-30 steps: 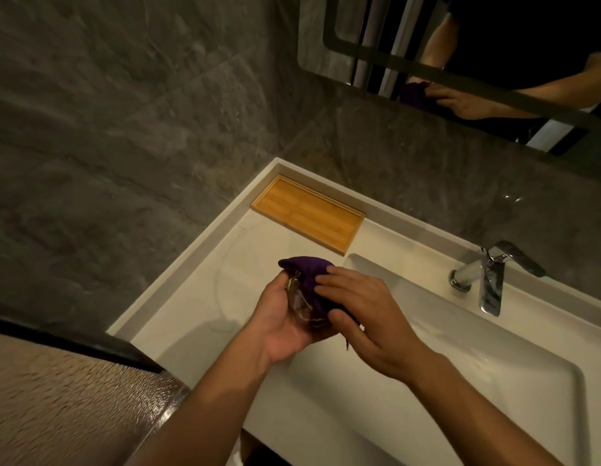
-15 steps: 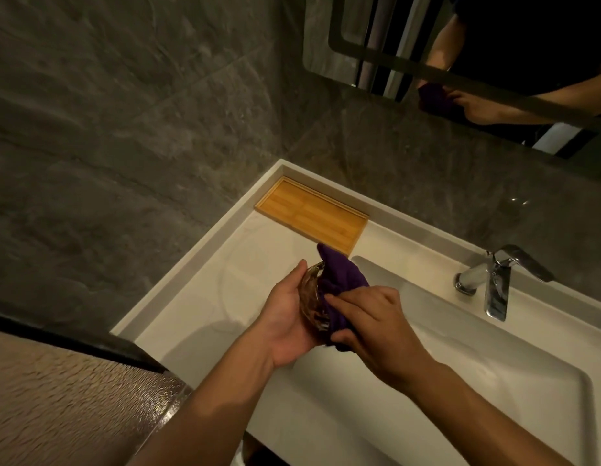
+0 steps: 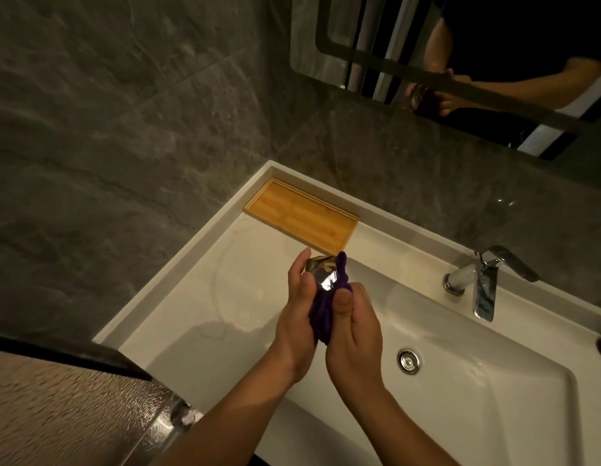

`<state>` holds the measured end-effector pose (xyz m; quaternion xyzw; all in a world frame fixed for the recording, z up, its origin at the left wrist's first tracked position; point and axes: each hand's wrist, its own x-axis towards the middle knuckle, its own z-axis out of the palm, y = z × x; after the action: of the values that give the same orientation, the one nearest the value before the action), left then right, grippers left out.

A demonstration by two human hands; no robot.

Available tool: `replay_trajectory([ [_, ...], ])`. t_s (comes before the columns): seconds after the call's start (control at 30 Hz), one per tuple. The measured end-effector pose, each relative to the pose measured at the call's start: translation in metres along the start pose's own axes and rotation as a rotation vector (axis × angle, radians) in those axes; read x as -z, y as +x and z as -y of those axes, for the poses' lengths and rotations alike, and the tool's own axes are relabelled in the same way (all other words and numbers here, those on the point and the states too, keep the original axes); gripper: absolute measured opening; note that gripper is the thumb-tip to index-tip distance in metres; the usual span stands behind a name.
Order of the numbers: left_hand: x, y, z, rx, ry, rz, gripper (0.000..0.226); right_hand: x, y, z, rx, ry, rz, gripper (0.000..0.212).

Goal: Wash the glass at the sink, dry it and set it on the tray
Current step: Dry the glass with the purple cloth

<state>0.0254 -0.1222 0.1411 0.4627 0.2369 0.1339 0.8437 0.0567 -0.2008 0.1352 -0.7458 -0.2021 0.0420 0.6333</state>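
My left hand (image 3: 297, 314) grips a clear glass (image 3: 322, 272), tilted with its far end showing past my fingers, above the white counter just left of the basin. My right hand (image 3: 354, 334) presses a purple cloth (image 3: 322, 312) against the glass and wraps its near part. Most of the glass is hidden by the cloth and my palms. A bamboo tray (image 3: 301, 218) lies flat in the back left corner of the counter, beyond the hands, with nothing on it.
The white basin (image 3: 460, 415) with its metal drain (image 3: 408, 361) lies to the right of the hands. A chrome faucet (image 3: 484, 284) stands at the back right. Grey stone walls close the left and back. A mirror (image 3: 460, 62) hangs above.
The cloth has slid down the glass, baring its far end. Both hands have turned so the palms face each other, and the view has tilted down over the basin.
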Motion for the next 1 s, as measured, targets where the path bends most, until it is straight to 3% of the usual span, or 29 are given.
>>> replay_trajectory([
  [0.1, 0.001, -0.001, -0.019, 0.221, -0.296, 0.009, 0.054, 0.004, 0.002, -0.010, 0.156, -0.164, 0.006, 0.047],
  [0.23, -0.004, 0.000, -0.026, 0.292, -0.293, -0.066, 0.067, 0.008, 0.003, -0.017, 0.254, -0.248, 0.064, 0.056],
  [0.33, -0.011, -0.004, -0.020, 0.196, -0.184, -0.103, 0.053, 0.005, -0.001, -0.015, 0.212, -0.195, 0.095, 0.052],
  [0.43, -0.017, -0.007, -0.009, -0.041, 0.004, -0.112, 0.039, -0.003, -0.007, -0.004, 0.043, -0.076, 0.021, 0.057],
  [0.53, -0.014, -0.007, 0.001, -0.233, 0.178, -0.071, 0.047, -0.003, -0.007, 0.007, -0.106, 0.073, 0.000, 0.069],
  [0.6, -0.010, -0.005, 0.006, -0.247, 0.239, -0.028, 0.054, -0.001, -0.007, 0.009, -0.153, 0.119, -0.009, 0.060],
  [0.67, -0.007, -0.007, -0.001, -0.115, 0.135, -0.028, 0.047, -0.001, -0.009, 0.006, -0.118, 0.107, 0.000, 0.053],
  [0.73, -0.006, -0.005, -0.015, 0.165, -0.102, -0.103, 0.047, 0.001, -0.010, -0.003, 0.001, -0.013, 0.024, 0.045],
  [0.83, 0.001, -0.001, -0.027, 0.436, -0.304, -0.124, 0.080, 0.005, -0.010, -0.012, 0.193, -0.183, 0.105, 0.049],
  [0.93, -0.004, -0.002, -0.028, 0.425, -0.227, -0.167, 0.069, 0.006, -0.011, -0.017, 0.239, -0.189, 0.113, 0.058],
  [1.0, -0.011, -0.008, -0.023, 0.298, -0.067, -0.152, 0.055, 0.003, -0.016, -0.012, 0.136, -0.089, 0.083, 0.055],
])
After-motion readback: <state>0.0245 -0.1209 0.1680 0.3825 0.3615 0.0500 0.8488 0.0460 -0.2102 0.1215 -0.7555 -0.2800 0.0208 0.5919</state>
